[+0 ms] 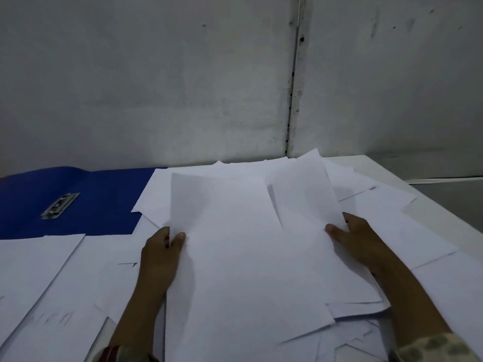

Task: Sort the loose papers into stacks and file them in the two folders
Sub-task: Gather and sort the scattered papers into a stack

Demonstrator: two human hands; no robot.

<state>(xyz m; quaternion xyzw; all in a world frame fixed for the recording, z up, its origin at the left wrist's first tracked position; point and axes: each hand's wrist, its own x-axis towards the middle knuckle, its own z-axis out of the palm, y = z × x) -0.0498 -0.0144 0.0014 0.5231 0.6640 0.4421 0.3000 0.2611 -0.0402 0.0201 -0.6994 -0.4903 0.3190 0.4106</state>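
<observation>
A loose heap of white paper sheets (248,257) covers the middle of the white table. My left hand (160,252) pinches the left edge of the top sheets, thumb on top. On the right edge, my right hand (358,239) grips the same bundle, and a smaller sheet (303,194) stands up from it. A blue folder (104,199) lies open at the back left, its metal clip (60,206) showing. Only this one folder is in view.
More white sheets (39,278) lie at the front left, one with faint handwriting. Scattered sheets (407,231) spread toward the table's right edge (444,215). A grey wall (183,87) rises right behind the table.
</observation>
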